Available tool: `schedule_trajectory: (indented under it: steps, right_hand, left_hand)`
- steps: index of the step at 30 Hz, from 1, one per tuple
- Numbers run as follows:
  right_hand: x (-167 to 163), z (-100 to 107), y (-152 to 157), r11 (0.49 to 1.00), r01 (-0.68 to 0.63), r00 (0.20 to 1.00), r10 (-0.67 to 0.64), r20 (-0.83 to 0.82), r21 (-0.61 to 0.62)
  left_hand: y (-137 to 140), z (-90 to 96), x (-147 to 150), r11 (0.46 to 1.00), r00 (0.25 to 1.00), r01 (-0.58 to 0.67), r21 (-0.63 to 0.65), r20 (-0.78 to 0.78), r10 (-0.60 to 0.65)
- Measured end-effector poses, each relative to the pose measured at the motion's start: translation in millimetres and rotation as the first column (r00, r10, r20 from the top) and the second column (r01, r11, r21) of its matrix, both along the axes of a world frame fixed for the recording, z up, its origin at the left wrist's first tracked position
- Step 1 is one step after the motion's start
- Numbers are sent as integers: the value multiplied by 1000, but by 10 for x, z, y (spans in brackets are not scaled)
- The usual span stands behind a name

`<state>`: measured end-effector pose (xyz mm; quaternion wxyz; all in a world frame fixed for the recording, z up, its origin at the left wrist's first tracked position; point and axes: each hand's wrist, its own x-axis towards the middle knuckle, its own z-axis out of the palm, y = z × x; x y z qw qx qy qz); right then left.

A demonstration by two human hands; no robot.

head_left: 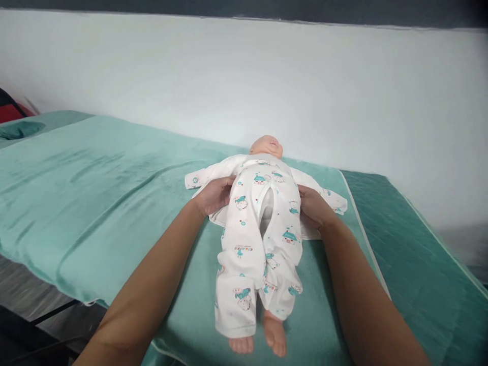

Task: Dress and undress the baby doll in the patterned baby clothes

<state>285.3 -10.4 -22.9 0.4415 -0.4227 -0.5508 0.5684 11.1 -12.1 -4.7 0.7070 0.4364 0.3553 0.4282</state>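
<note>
A baby doll (271, 145) lies on its back, its head away from me and its bare feet (274, 333) towards me. It is dressed in a white printed long-sleeved shirt (223, 166), the sleeves spread out to both sides. White printed baby pants (244, 229) with an open crotch cover its legs and reach up over the belly. My left hand (216, 195) grips the pants at the left hip, and my right hand (314, 206) does likewise on the right side. The fingertips of both hands are partly hidden by the pants and shirt.
Under the doll a light green cloth (125, 203) covers the bed, with soft wrinkles on the left. A darker green quilted cover (419, 254) shows at the right. The white wall (171, 76) stands right behind the doll's head. A red and black object (11, 109) is at far left.
</note>
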Motion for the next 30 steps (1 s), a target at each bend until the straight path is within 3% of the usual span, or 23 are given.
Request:
schedule_trajectory:
  steps: [8,17,24,30]
  right_hand:
    - [-22,84,-54,998,-54,998,53,-17,-38]
    - [-185,140,-105,977,209,977,-206,58,-51]
    - [-81,34,-11,998,14,999,-11,44,-68]
    - [-186,45,1,995,96,994,-97,-48,-17]
  left_hand:
    - [-19,10,-22,997,998,62,54,-22,-61]
    - [-49,-34,-38,993,994,72,89,-91,-64]
    - [-12,-52,15,998,996,20,56,-93,-15]
    - [-8,-17,57,1000,994,-22,6,-105,23]
